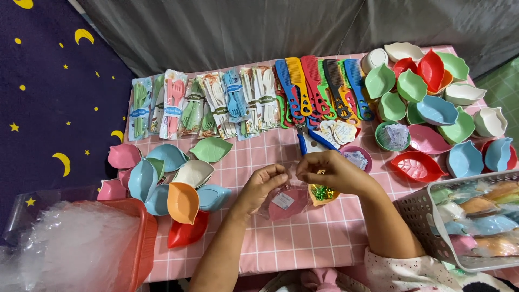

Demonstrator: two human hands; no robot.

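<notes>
Left hand point(263, 186) and right hand point(330, 170): both grips pinched on the top edge of a clear bag point(285, 201) holding a pink leaf-shaped dish, which hangs just under the fingers over the pink checked table point(303, 238). Small bowl of green twist ties point(323, 193) sits just under the right grip. Blue-handled scissors point(312, 141) lie just beyond both grips. White mesh basket point(427, 216) of bagged dishes is right of the right forearm.

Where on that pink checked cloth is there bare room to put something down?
Bare pink checked tablecloth shows along the near edge, between the left forearm and the white plastic basket. A smaller patch lies below the green leaf-shaped dish. The far edge and right corner are crowded.
</notes>
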